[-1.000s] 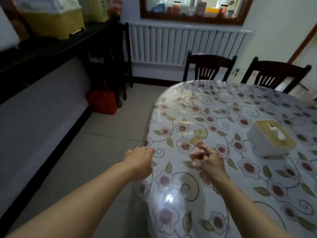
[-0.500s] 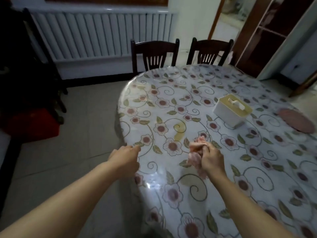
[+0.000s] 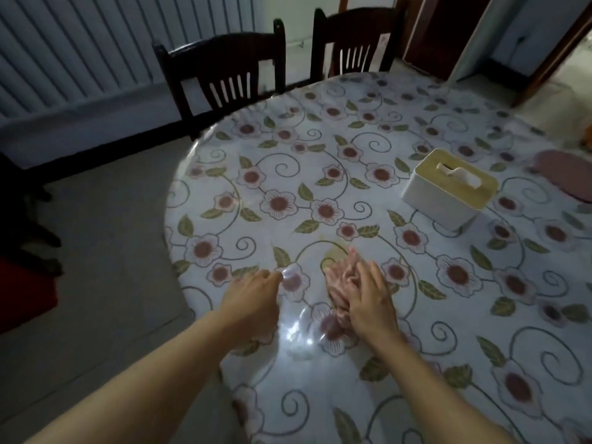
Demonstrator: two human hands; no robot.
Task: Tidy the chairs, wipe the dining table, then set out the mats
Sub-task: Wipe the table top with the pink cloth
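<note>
The dining table [image 3: 320,161] is round and covered with a glossy flowered cloth. A crumpled pink cloth [image 3: 341,278] lies on it near the front edge, and my right hand [image 3: 368,299] presses down on the cloth with fingers spread over it. My left hand [image 3: 253,296] rests on the table edge just to the left, fingers loosely curled, holding nothing. Two dark wooden chairs [image 3: 224,72] [image 3: 352,43] stand pushed in at the far side. A pink mat [image 3: 567,174] lies at the right edge of the table.
A white tissue box with a wooden lid [image 3: 448,187] sits on the table right of centre. A white radiator [image 3: 96,43] lines the far wall. Something red [image 3: 22,299] sits on the tiled floor at left. A doorway opens at the upper right.
My view has swung right and down towards the table. My right hand has lowered the pink cloth onto the tabletop and flattened over it. My left hand has come onto the table edge.
</note>
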